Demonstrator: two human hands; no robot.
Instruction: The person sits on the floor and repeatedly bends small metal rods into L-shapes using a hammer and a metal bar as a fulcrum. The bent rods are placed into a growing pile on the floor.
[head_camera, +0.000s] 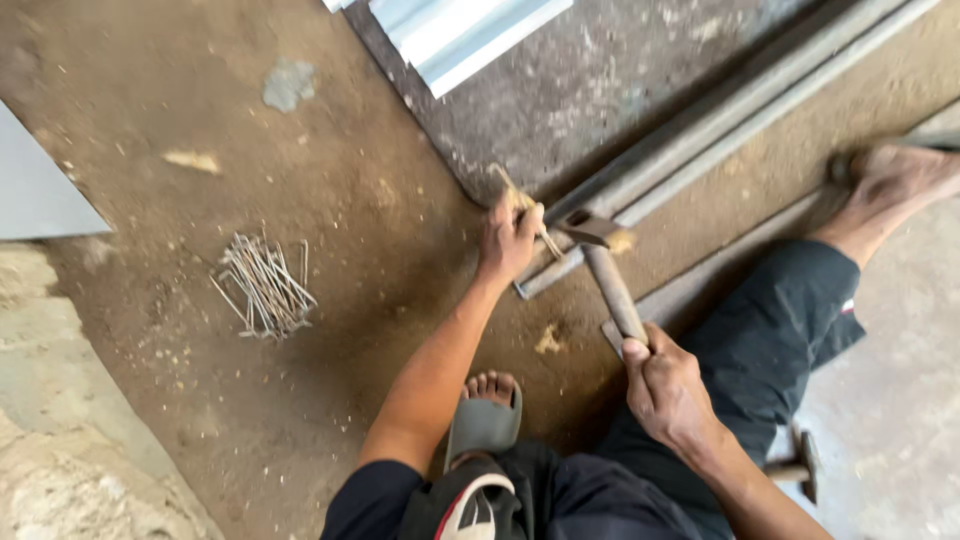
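Person squats on dirt floor (330, 200). Right hand (668, 385) grips wooden handle of hammer (610, 285), head resting at end of long metal bar (700, 135). Left hand (508, 242), just left of hammer head, pinches thin rod (520, 205) w/ fingers closed round it. Pile of bent wire pieces (265, 285) lies well left of bar. Sandalled foot (487, 415) below bar end; 2nd hammer (795, 468) by right forearm. Corrugated sheet (460, 35) above bar.

We note the left hand (508, 243) extended forward on a nearly straight arm, fingers curled in a closed grip. The right hand (665, 385) sits nearer the body, fist clenched, wrist bent, forearm angled inward from the lower right.
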